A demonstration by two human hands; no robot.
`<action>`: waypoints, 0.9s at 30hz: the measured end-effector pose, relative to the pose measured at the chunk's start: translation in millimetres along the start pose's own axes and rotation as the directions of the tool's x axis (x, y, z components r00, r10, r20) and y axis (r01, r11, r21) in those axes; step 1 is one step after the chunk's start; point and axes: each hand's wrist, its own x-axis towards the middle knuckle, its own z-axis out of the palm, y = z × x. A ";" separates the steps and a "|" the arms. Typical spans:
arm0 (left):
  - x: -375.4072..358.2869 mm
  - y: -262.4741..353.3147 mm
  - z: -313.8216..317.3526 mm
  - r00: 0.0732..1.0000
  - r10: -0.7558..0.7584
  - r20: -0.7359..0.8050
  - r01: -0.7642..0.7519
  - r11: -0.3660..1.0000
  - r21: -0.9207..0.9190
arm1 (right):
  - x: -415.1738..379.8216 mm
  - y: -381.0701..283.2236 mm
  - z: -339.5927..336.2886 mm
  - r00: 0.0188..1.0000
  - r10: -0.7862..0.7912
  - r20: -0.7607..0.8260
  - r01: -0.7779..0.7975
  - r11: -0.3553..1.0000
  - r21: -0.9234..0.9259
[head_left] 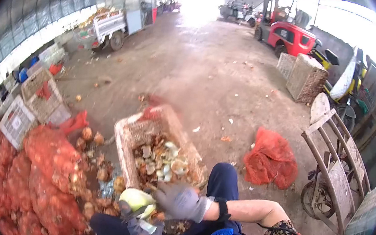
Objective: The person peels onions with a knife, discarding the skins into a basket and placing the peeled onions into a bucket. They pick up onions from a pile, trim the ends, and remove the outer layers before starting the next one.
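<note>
Down low in the head view, the left hand [145,229], in a dark glove, was closed around a pale green-white onion [136,200], fingers wrapped under it, holding it just over the person's lap. The right hand [180,201], in a grey glove, sat against the onion's right side, fingers curled, though whether it truly gripped anything could not be told through the blur. Right ahead stood one wicker basket [126,139] carrying peeled skins and trimmings [162,160], its near rim just beyond the hands. To the left, a heap of red mesh sacks [37,179] was piled up, too many overlapping to count, with loose brown onions [92,140] scattered between sacks and basket. One more red mesh sack [270,158] lay alone on the right, well apart. Two large woven baskets [304,77] stood by the right wall, and a wooden handcart [337,171] was near them. Beyond the basket, the concrete floor [203,68] ran wide open.
</note>
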 end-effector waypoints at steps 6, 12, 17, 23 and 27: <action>10.6 14.7 -14.3 0.994 -0.097 0.056 0.085 0.980 0.181 | 3.6 -0.4 -7.4 0.991 -0.104 0.086 0.107 0.994 -0.022; 19.3 26.6 22.7 0.936 -0.352 -0.018 0.348 0.931 -0.107 | -9.9 7.7 -15.9 0.927 -0.374 0.035 0.374 0.908 -0.188; 44.0 36.8 6.0 0.905 -0.419 0.074 0.399 0.775 -0.491 | -20.6 27.6 -34.0 0.870 -0.472 -0.141 0.445 0.876 -0.187; 60.3 48.9 5.1 0.924 -0.329 0.197 0.383 0.810 -0.445 | 16.3 118.5 -2.7 0.951 0.302 -0.065 -0.307 0.900 -0.311; 71.5 29.8 -3.0 0.984 -0.171 -0.039 0.152 0.941 -0.302 | 35.5 62.8 -23.7 0.834 0.526 0.168 -0.511 0.619 0.596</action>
